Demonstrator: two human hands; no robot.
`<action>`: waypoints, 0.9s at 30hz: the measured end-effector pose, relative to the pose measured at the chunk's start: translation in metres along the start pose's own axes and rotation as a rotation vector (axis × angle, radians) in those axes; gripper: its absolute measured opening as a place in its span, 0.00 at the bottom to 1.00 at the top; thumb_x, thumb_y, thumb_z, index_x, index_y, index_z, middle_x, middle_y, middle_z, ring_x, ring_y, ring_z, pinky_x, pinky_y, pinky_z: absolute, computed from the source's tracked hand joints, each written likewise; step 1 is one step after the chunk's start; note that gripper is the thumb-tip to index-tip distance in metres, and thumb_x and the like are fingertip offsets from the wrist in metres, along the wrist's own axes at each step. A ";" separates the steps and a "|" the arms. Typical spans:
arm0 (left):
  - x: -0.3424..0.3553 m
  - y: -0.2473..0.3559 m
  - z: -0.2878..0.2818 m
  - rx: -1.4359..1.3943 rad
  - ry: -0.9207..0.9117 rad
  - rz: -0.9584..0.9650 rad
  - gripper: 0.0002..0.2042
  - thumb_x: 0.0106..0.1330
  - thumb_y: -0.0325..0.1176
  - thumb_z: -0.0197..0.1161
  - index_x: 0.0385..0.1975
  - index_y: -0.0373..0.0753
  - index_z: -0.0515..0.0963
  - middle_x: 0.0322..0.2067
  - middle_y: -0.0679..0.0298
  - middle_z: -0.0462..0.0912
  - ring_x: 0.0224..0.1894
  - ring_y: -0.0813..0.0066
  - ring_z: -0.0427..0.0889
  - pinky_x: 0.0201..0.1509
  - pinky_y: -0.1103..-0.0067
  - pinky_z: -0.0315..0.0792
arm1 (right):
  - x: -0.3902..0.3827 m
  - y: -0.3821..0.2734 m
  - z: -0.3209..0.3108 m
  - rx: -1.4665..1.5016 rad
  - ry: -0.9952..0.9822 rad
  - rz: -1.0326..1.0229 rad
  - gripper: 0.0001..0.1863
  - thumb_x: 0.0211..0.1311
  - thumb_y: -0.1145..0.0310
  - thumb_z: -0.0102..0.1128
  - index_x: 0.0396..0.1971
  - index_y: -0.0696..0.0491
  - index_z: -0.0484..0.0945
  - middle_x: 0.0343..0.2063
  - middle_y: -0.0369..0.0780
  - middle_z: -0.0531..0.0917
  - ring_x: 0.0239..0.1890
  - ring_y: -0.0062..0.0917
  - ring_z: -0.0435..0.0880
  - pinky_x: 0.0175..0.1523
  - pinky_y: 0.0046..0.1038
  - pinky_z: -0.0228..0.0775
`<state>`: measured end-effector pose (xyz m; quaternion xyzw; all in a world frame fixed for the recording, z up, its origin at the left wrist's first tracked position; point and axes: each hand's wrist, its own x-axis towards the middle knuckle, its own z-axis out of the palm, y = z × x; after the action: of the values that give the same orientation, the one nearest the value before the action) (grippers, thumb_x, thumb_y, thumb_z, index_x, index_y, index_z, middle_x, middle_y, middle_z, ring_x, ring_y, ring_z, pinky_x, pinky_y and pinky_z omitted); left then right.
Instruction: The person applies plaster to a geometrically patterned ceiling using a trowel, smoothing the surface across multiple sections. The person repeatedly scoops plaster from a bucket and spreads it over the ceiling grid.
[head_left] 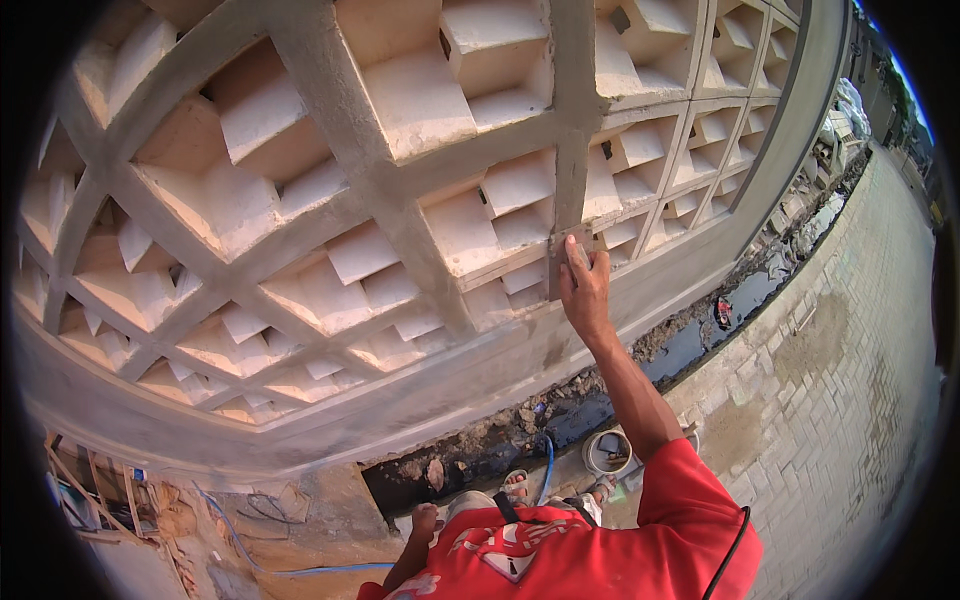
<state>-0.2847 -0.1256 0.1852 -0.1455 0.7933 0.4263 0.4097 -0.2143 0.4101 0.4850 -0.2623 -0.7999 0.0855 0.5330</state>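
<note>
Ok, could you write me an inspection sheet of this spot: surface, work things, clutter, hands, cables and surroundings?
Surface: a screen wall of pale hollow blocks, with grey-coated bands between many of them; lines farther right are thinner and paler.
Work things: a flat trowel against a band low on the wall; a pale bucket near the feet, contents unclear.
Clutter: rubble beside the wall; timber pieces at lower left.
Hands: right hand grips the trowel; left hand is near the waist, its grip unclear.
Cables: blue hose or cable on the ground; black cord over the right sleeve.
Surroundings: a ditch with dark water, then paving.
</note>
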 end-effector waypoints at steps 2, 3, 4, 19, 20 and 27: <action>-0.013 0.012 0.004 0.055 -0.009 0.059 0.07 0.59 0.33 0.54 0.27 0.37 0.76 0.22 0.64 0.75 0.21 0.74 0.75 0.20 0.76 0.72 | -0.023 0.010 -0.008 0.024 -0.064 0.054 0.30 0.50 0.79 0.59 0.57 0.48 0.69 0.30 0.45 0.66 0.32 0.34 0.67 0.40 0.31 0.64; -0.010 0.005 -0.004 0.126 -0.047 0.114 0.07 0.60 0.33 0.55 0.29 0.37 0.75 0.22 0.64 0.74 0.19 0.73 0.76 0.17 0.76 0.72 | -0.028 0.013 -0.008 0.045 -0.093 0.085 0.30 0.50 0.79 0.59 0.57 0.48 0.70 0.30 0.45 0.66 0.32 0.33 0.67 0.39 0.31 0.65; -0.008 0.002 -0.001 0.107 -0.038 0.110 0.07 0.60 0.33 0.55 0.27 0.37 0.74 0.21 0.66 0.72 0.18 0.73 0.75 0.15 0.77 0.72 | -0.017 0.007 -0.011 0.065 -0.057 0.067 0.30 0.50 0.79 0.58 0.56 0.48 0.70 0.30 0.44 0.66 0.31 0.33 0.67 0.39 0.30 0.65; -0.002 0.015 0.005 0.149 -0.141 0.199 0.06 0.60 0.32 0.54 0.22 0.40 0.70 0.17 0.69 0.68 0.13 0.74 0.73 0.11 0.77 0.69 | 0.019 -0.003 -0.034 0.044 -0.153 0.080 0.31 0.49 0.77 0.60 0.57 0.47 0.70 0.29 0.44 0.66 0.33 0.33 0.68 0.41 0.32 0.65; -0.001 0.011 0.004 0.128 -0.127 0.167 0.06 0.60 0.32 0.54 0.22 0.40 0.71 0.17 0.69 0.68 0.13 0.74 0.73 0.11 0.77 0.69 | 0.029 -0.012 -0.040 0.067 -0.109 0.067 0.30 0.49 0.77 0.60 0.57 0.47 0.70 0.29 0.44 0.66 0.32 0.33 0.68 0.41 0.32 0.65; 0.017 -0.008 0.003 -0.009 -0.061 0.104 0.06 0.60 0.32 0.54 0.25 0.38 0.72 0.19 0.67 0.71 0.14 0.73 0.75 0.11 0.77 0.69 | 0.133 -0.070 -0.072 0.075 0.096 -0.047 0.30 0.51 0.77 0.58 0.57 0.46 0.70 0.30 0.44 0.66 0.31 0.32 0.68 0.38 0.32 0.66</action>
<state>-0.2894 -0.1260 0.1668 -0.0929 0.7849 0.4547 0.4106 -0.2121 0.4083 0.6518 -0.2271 -0.7756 0.0905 0.5820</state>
